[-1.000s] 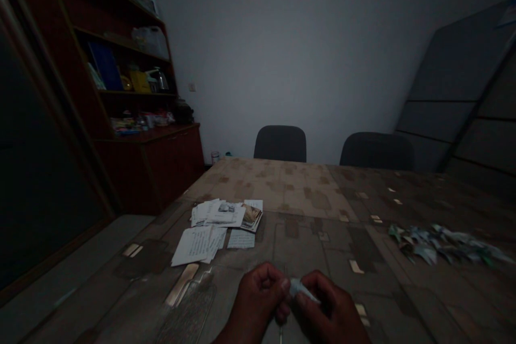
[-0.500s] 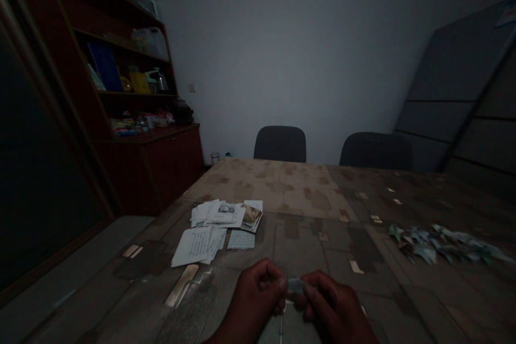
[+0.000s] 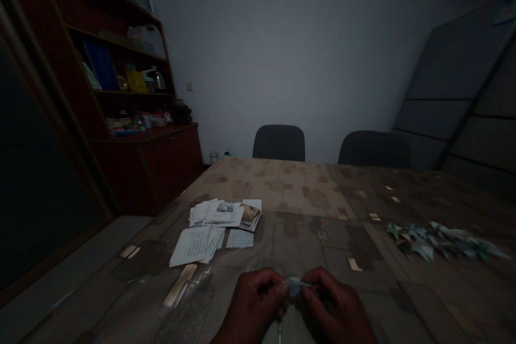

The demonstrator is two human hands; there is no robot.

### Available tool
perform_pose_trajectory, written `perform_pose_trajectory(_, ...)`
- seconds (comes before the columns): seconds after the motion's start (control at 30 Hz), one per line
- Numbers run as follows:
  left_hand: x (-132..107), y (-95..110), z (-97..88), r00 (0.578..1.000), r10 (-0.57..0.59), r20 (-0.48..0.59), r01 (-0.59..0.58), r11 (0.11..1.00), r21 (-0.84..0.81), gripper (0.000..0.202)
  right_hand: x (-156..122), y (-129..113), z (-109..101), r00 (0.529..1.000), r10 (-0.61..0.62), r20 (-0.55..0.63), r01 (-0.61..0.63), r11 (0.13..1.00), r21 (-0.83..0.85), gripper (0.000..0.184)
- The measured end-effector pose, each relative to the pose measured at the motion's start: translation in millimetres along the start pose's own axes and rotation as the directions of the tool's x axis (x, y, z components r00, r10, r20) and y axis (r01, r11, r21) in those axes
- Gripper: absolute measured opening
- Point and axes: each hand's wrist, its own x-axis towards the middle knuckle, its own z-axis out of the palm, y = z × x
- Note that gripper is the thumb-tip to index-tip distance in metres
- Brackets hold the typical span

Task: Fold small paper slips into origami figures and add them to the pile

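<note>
Red-brown cabinet [image 3: 173, 164]: at ten o'clock, its shelves hold a translucent jug [image 3: 151, 40], a blue upright item [image 3: 101, 65], a yellow box [image 3: 137, 81] and a metal kettle [image 3: 160, 82].
Paper piece [image 3: 294, 284]: small, bluish-white, between the hands at six o'clock.
Left hand [image 3: 256, 298]: pinches its left end.
Right hand [image 3: 341, 303]: pinches its right end.

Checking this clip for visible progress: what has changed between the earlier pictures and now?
The small pale piece slanted down toward the right hand a second ago; now it spans roughly level between that hand and the left hand, looking more bunched than half a second ago. Neither grip has visibly let go. The printed sheets and crumpled heap stayed put.
</note>
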Motion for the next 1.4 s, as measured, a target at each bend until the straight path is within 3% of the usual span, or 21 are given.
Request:
perform_pose_trajectory(0.37, 3, -1, 0.3, 0.999, -0.036, -0.011, 0.036, 0.998, -0.057, 0.04, 1, -2, -1, 0.996, 0.034, 0.086, -0.05, 0.981, 0.19, 0.036)
perform_pose_trajectory(0.63, -2, 3, 3.0, 1.0, 0.017, -0.002, -0.017, 0.997, 0.074, 0.043, 0, 0, 2, 0.996, 0.021, 0.081, -0.022, 1.0, 0.02, 0.024)
perform_pose_trajectory(0.8, -1, -2, 1.5, 0.997, 0.004, 0.077, -0.005, 1.0, 0.004, 0.047, 1, -1, 2, 0.996, 0.03, 0.08, -0.038, 0.994, 0.101, 0.033)
perform_pose_trajectory(0.93, 3, -6, 0.0, 0.988, -0.012, 0.153, 0.026, 0.996, -0.089, 0.049, 3, 0, 1, 0.999, 0.035, 0.037, -0.041, 0.988, 0.149, 0.033)
perform_pose_trajectory(1.1, 13, -10, -1.9, 0.996, -0.084, 0.024, 0.087, 0.978, -0.187, 0.046, 5, 6, -4, 0.989, -0.036, -0.146, 0.03, 0.999, -0.042, 0.023)
perform_pose_trajectory(1.17, 14, -11, -1.5, 0.992, -0.126, 0.001, 0.123, 0.967, -0.222, 0.048, 4, 8, -7, 0.97, -0.146, -0.193, 0.121, 0.983, -0.138, 0.017)
perform_pose_trajectory(1.23, 14, -12, 0.0, 0.985, -0.166, 0.042, 0.171, 0.953, -0.251, 0.053, 4, 9, -10, 0.93, -0.315, -0.19, 0.274, 0.938, -0.213, 0.012)
perform_pose_trajectory(1.4, 8, -12, 5.0, 0.979, -0.151, 0.136, 0.185, 0.937, -0.296, 0.056, 4, 3, -15, 0.732, -0.677, -0.078, 0.622, 0.711, -0.328, 0.011)
